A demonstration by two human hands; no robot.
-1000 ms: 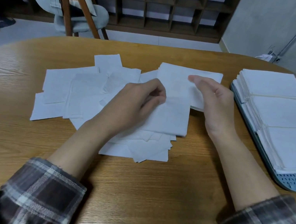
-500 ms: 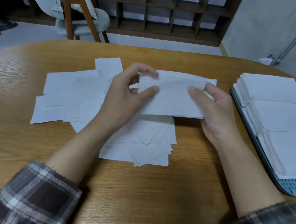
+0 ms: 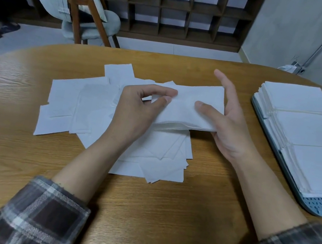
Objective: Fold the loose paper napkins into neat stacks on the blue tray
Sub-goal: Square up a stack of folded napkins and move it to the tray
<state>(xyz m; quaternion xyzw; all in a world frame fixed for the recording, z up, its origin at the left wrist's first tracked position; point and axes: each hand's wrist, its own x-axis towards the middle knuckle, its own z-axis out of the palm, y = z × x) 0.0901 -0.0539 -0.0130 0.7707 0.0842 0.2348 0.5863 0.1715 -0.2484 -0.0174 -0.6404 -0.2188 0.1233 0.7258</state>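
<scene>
Folding of one napkin is in hand: a white paper napkin (image 3: 186,115), already doubled into a long strip, is held just above the pile of loose white paper napkins (image 3: 94,111) spread on the oval wooden surface (image 3: 163,206). Its left end is pinched between thumb and forefinger of the left hand (image 3: 139,108). Its right end is clamped by the right hand (image 3: 232,131), thumb laid on top and straight fingers passing beneath. The next move, it is judged, calls for a second fold, end brought to end with edges matched, before the napkin is carried to the blue perforated plastic tray (image 3: 319,207) at the right, where stacks of folded white napkins (image 3: 313,129) lie. The right side of the tray is cut off by the frame, and the number of layers in the strip cannot be made out.
</scene>
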